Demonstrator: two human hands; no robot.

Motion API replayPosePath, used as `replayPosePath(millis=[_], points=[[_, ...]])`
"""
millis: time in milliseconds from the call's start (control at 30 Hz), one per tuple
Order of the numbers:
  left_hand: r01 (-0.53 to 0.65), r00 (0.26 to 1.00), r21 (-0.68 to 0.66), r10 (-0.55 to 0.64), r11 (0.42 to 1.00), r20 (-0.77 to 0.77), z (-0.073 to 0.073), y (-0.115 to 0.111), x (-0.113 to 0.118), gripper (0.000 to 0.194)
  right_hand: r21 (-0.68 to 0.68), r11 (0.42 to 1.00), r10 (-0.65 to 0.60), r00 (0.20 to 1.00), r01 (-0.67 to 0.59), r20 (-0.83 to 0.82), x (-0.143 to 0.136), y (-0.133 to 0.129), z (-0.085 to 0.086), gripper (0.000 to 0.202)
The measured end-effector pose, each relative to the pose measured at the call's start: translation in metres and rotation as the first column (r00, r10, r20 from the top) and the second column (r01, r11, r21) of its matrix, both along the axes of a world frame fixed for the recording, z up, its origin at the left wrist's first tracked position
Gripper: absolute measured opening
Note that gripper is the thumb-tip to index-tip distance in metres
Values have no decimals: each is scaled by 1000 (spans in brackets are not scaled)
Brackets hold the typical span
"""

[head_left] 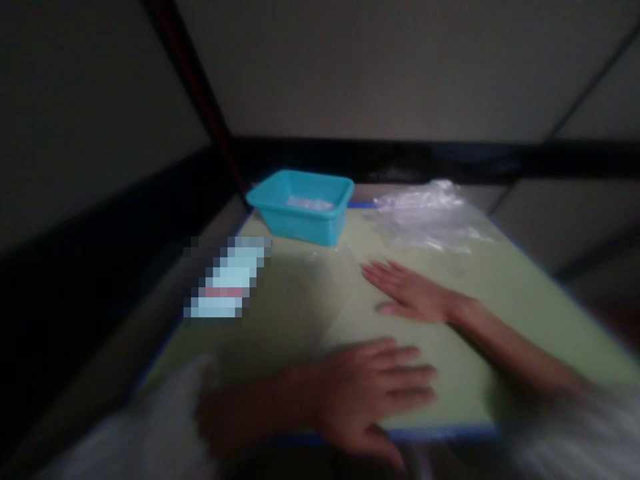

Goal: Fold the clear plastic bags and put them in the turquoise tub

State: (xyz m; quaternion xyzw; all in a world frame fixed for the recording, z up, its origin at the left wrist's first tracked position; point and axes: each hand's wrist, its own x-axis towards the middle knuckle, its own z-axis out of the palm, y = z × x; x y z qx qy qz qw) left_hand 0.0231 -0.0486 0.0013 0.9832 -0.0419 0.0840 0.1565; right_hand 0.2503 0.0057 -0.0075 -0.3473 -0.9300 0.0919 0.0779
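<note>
Near the front edge of the table, my left hand (357,390) is stretched out with fingers apart, pointing right. My right hand (407,290) lies farther back, its fingers extended to the left, flat on or just over the tabletop. Neither holds anything I can see. Between and to the left of the hands, a thin clear plastic sheet or bag (330,277) shows faintly on the table. Beyond the right hand lies a heap of crumpled clear plastic bags (425,217).
A turquoise plastic basin (300,227) stands at the back left, with some whitish items (310,203) inside. A pixelated, pale rectangular object (227,280) lies along the left edge. The yellowish table (450,393) has a blue rim, and walls rise behind it.
</note>
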Motion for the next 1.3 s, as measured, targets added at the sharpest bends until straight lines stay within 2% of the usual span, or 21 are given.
replayPosePath(millis=[300,367,500,567,700,900,1133,1300], points=[[-12,999,29,11,1000,51,-1,-1,1,63,26,998,-55,998,55,-28,10,5,-2,68],[-81,995,32,79,996,68,0,0,1,63,46,998,-45,997,48,-56,11,5,-2,66],[-337,941,5,336,942,50,-3,7,-2,64,121,991,-40,991,55,-125,14,4,2,56],[-379,925,-8,379,925,37,-5,10,-4,64,177,979,-72,987,97,-145,15,4,6,51],[-303,952,-20,303,953,27,-7,16,-7,65,265,952,-119,981,156,-151,18,1,14,46],[-128,992,-81,129,988,8,4,25,-9,54,296,937,-139,974,188,-178,17,-3,20,43],[-57,997,-128,62,990,37,11,25,-8,49,132,990,-30,997,39,-74,8,-7,20,46],[-43,988,-186,70,982,137,12,25,-9,42,156,988,-17,1000,20,-21,8,-6,19,44]])
